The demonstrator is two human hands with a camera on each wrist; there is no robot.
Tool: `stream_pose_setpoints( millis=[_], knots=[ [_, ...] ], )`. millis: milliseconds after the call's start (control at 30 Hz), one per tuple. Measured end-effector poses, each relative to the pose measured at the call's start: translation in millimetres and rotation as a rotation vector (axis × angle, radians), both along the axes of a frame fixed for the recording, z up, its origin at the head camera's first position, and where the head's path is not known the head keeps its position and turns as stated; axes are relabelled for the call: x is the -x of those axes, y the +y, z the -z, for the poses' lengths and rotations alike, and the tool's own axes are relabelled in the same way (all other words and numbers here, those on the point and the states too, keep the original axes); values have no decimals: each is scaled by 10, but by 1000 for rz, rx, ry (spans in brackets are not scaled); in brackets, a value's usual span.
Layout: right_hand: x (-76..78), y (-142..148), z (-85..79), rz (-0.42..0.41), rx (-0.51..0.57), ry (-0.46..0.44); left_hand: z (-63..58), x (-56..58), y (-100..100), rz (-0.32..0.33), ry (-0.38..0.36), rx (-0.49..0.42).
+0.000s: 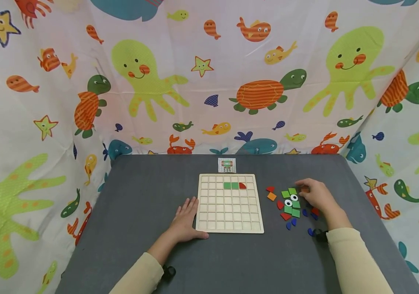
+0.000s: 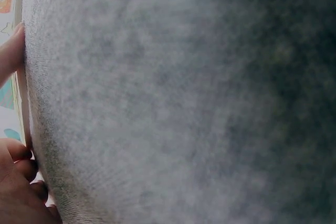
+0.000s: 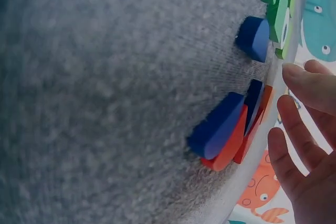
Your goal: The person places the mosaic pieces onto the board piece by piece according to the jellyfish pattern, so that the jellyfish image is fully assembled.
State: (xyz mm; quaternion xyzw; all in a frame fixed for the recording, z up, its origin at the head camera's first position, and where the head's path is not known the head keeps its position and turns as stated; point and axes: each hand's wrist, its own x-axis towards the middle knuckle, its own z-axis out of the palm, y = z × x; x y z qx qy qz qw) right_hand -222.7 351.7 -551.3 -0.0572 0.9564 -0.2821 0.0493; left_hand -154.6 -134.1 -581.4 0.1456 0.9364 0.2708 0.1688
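A pale wooden grid board (image 1: 230,232) lies mid-table, with two green squares (image 1: 231,185) and a red curved piece (image 1: 243,185) in its upper cells. My left hand (image 1: 185,222) rests at the board's left edge, fingers extended and thumb by the lower left corner. Right of the board lie loose green pieces (image 1: 288,209), some bearing eye discs (image 1: 294,197). Beside their upper right is my right hand (image 1: 317,195). In the right wrist view its fingers (image 3: 296,129) are loosely bent and apart, holding nothing, beyond blue pieces (image 3: 216,124) and a red piece (image 3: 226,145).
A small picture card (image 1: 227,165) with a green and red figure lies behind the board. Around the green pieces are scattered an orange square (image 1: 271,196), red pieces (image 1: 285,216) and blue pieces (image 1: 294,221). A sea-animal curtain (image 1: 194,114) surrounds the dark grey table (image 1: 139,192).
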Motion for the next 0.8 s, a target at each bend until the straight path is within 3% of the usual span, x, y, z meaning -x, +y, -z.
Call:
stream_pose_setpoints(
  millis=[367, 800],
  knots=[
    [69, 35, 93, -92, -31, 0, -6, -1, -5, 2, 8, 22],
    [125, -2, 110, -156, -132, 81, 5, 4, -13, 1, 0, 12]
  ],
)
